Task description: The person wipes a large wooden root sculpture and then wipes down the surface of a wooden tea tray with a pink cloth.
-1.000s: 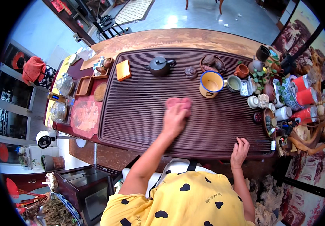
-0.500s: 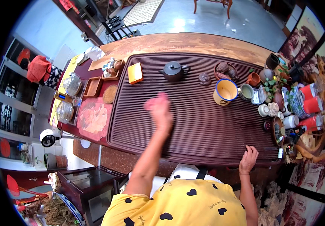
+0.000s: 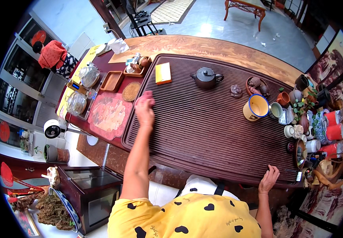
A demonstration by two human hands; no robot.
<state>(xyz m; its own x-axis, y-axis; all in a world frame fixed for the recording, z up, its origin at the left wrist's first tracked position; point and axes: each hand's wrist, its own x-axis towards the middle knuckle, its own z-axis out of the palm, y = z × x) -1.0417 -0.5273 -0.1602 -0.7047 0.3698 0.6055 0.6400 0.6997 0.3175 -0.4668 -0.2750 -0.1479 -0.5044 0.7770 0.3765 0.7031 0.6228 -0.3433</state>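
Note:
My left hand point(image 3: 144, 114) is closed around a pinkish-red cloth point(image 3: 149, 97), over the left edge of a dark ribbed tea tray point(image 3: 195, 131). At the tray's near right edge, my right hand point(image 3: 269, 179) rests with fingers stretched out and nothing in them. A yellow-orange box point(image 3: 163, 73) lies flat beyond the cloth. Farther along the tray stand a dark teapot point(image 3: 205, 77), a small brown figurine point(image 3: 236, 91), a basket of dark figures point(image 3: 257, 86), a yellow mug with a blue rim point(image 3: 255, 108) and a grey-green cup point(image 3: 275, 110).
Left of the tray are a pink patterned mat point(image 3: 108, 117), a round woven coaster point(image 3: 131, 91), a small wooden tray point(image 3: 112, 81) and glass kettles point(image 3: 77, 103). Cups, plants and red canisters point(image 3: 334, 133) crowd the right end. A person in red point(image 3: 53, 54) stands at far left.
My left hand has moved left with the cloth, from over the tray's ribs to its left edge. The whole view has shifted and turned slightly; my right hand stays at the near edge.

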